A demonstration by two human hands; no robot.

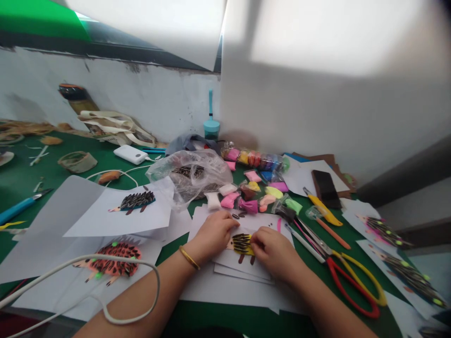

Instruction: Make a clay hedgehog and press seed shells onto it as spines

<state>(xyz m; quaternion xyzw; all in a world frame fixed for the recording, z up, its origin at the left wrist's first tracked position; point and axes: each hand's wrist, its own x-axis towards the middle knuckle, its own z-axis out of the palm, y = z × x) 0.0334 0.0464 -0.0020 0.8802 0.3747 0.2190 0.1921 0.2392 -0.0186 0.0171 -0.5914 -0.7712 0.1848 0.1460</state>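
Observation:
A small hedgehog picture [242, 244] lies on stacked white paper [229, 291]. It has a yellow clay body, rows of striped sunflower seeds and brown legs. My left hand [215, 232] rests on the paper beside the hedgehog's head, one finger stretched out and apart from the others. At the yellow rear end, my right hand [273, 248] pinches with thumb and fingers together; whatever is between the fingertips is too small to make out. A few loose seeds [238, 215] lie just above the picture. A pink clay strip [279, 225] is on the sheet's right side.
Clay packets [248, 205] and a plastic bag [190, 176] of seeds lie behind the paper. Right are scissors [347, 272], a yellow cutter [324, 210] and a phone [326, 188]. Finished hedgehogs [114, 259] lie left, crossed by a white cable [157, 286].

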